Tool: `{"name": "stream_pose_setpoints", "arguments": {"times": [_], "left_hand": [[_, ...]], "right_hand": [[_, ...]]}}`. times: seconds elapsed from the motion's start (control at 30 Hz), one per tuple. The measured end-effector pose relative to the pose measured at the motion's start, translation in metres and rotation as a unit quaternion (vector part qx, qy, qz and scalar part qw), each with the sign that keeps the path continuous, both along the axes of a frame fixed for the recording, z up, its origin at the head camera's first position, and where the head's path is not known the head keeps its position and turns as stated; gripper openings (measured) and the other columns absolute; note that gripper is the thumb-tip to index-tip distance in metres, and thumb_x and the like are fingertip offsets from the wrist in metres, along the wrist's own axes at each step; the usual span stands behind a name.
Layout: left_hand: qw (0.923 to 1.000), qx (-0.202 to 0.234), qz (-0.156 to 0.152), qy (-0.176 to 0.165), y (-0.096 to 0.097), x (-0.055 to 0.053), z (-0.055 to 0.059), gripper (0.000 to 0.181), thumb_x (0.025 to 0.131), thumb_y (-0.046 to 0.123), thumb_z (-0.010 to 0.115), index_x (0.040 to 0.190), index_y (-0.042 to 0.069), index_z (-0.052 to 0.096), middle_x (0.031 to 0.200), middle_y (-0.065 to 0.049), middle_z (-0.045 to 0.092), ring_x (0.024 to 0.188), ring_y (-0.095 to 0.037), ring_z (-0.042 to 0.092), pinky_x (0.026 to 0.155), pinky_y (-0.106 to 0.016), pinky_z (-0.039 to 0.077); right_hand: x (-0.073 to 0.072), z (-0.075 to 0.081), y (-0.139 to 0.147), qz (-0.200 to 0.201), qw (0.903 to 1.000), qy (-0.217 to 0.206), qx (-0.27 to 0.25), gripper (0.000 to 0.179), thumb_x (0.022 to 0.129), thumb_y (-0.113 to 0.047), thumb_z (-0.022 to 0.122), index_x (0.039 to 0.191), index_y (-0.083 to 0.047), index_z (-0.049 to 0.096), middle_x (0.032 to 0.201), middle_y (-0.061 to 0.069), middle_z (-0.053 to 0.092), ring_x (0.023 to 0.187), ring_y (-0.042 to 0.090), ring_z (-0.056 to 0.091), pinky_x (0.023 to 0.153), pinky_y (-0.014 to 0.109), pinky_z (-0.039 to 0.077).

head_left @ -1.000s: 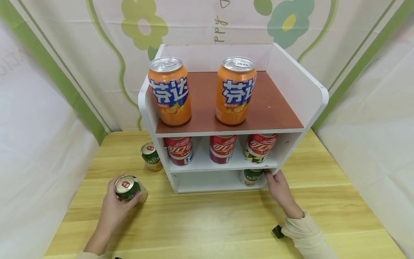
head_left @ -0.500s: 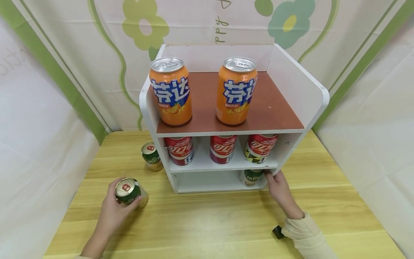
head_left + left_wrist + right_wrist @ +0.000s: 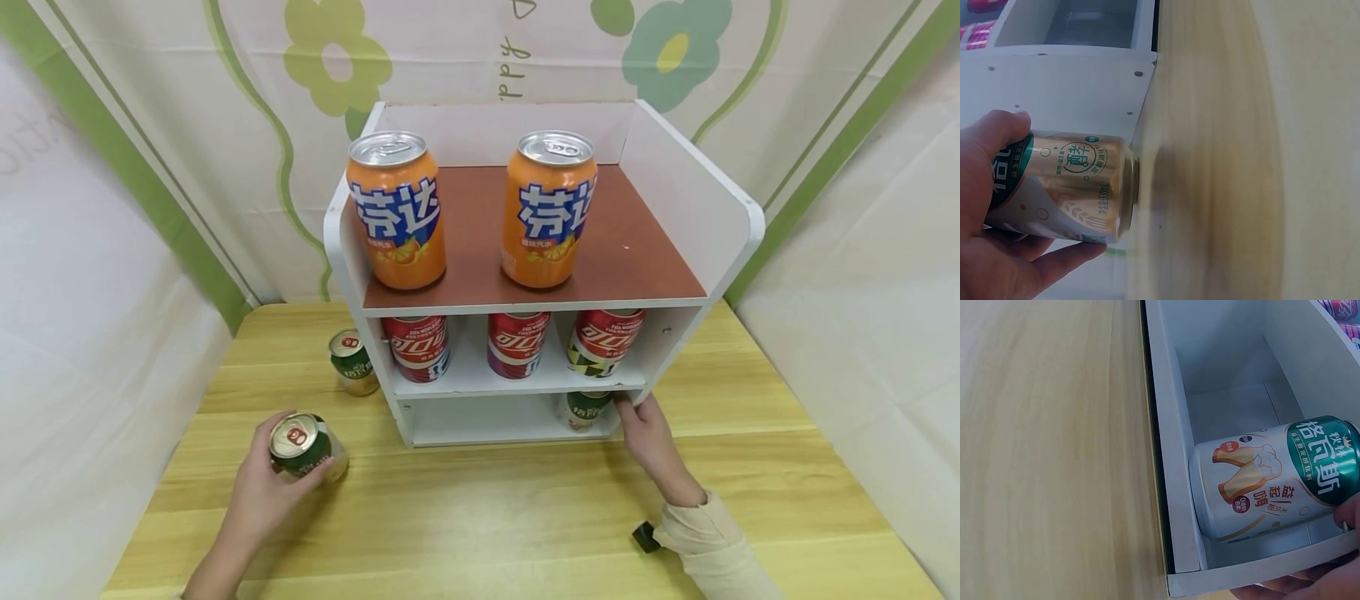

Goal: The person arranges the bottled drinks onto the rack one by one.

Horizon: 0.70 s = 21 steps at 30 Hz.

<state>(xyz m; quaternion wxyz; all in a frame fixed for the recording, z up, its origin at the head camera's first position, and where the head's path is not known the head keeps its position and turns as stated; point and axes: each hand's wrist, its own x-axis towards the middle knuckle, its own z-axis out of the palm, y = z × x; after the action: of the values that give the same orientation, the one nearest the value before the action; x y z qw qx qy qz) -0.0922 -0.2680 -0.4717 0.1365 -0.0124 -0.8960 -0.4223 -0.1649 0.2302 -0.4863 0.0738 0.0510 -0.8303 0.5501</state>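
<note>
My left hand [image 3: 258, 492] grips a green-and-gold kvass can [image 3: 300, 442] at the table's left, thumb on one side and fingers on the other. In the left wrist view the base of this kvass can [image 3: 1079, 184] is close to the tabletop, with a shadow beneath. My right hand [image 3: 651, 437] holds the right side panel of the white shelf [image 3: 517, 306]; the thumb is inside and the fingers outside, partly cut off in the right wrist view. Beside that thumb, a second kvass can [image 3: 1272, 475] stands in the bottom compartment. Another kvass can [image 3: 352, 364] stands left of the shelf.
Two orange soda cans [image 3: 395, 212] stand on the shelf's brown top board [image 3: 637, 267]. Three red cola cans [image 3: 517, 346] fill spots along the middle level. A small black object [image 3: 646, 537] sits by the right sleeve [image 3: 708, 542]. Patterned cloth [image 3: 465, 50] encloses the wooden table [image 3: 480, 517].
My left hand and its kvass can have shifted very slightly right and toward the front edge. The right hand stays on the shelf panel; the other cans have not moved.
</note>
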Motion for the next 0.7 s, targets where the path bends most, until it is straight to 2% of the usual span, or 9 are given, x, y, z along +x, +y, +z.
{"name": "stream_pose_setpoints", "arguments": {"times": [0.17, 0.33, 0.43, 0.7], "left_hand": [[0.9999, -0.009, -0.011, 0.006, 0.006, 0.004, 0.004, 0.089, 0.072, 0.006, 0.092, 0.143, -0.002, 0.040, 0.129, -0.026, 0.058, 0.112, -0.040, 0.060, 0.086, 0.002, 0.037], [0.9995, -0.018, -0.024, 0.011, 0.012, 0.006, 0.007, 0.088, 0.071, 0.009, 0.094, 0.142, 0.001, 0.043, 0.126, -0.019, 0.061, 0.109, -0.003, 0.056, 0.088, -0.001, 0.041], [0.9991, -0.020, -0.034, 0.014, 0.016, 0.007, 0.009, 0.088, 0.070, 0.009, 0.094, 0.142, 0.002, 0.044, 0.126, -0.017, 0.062, 0.106, 0.010, 0.050, 0.087, -0.003, 0.044], [0.9973, -0.022, -0.063, 0.031, 0.026, 0.009, 0.011, 0.089, 0.065, 0.003, 0.095, 0.140, 0.002, 0.047, 0.126, -0.016, 0.062, 0.106, 0.006, 0.054, 0.086, -0.007, 0.049]], "right_hand": [[-0.001, -0.001, 0.000, -0.002, 1.0000, 0.002, 0.004, 0.050, 0.111, -0.019, 0.038, 0.154, 0.004, 0.031, 0.156, 0.024, 0.038, 0.146, 0.039, 0.031, 0.119, 0.060, 0.026], [-0.002, -0.003, 0.001, -0.002, 1.0000, 0.004, 0.004, 0.050, 0.111, -0.019, 0.037, 0.154, 0.005, 0.031, 0.156, 0.024, 0.038, 0.146, 0.038, 0.031, 0.119, 0.060, 0.027], [-0.002, -0.002, 0.001, 0.000, 1.0000, 0.007, 0.001, 0.050, 0.111, -0.019, 0.038, 0.155, 0.004, 0.030, 0.156, 0.024, 0.038, 0.146, 0.037, 0.031, 0.118, 0.060, 0.027], [-0.001, 0.000, 0.000, 0.002, 1.0000, 0.002, -0.008, 0.049, 0.111, -0.016, 0.039, 0.155, 0.003, 0.031, 0.156, 0.023, 0.038, 0.145, 0.036, 0.031, 0.119, 0.059, 0.027]]}}
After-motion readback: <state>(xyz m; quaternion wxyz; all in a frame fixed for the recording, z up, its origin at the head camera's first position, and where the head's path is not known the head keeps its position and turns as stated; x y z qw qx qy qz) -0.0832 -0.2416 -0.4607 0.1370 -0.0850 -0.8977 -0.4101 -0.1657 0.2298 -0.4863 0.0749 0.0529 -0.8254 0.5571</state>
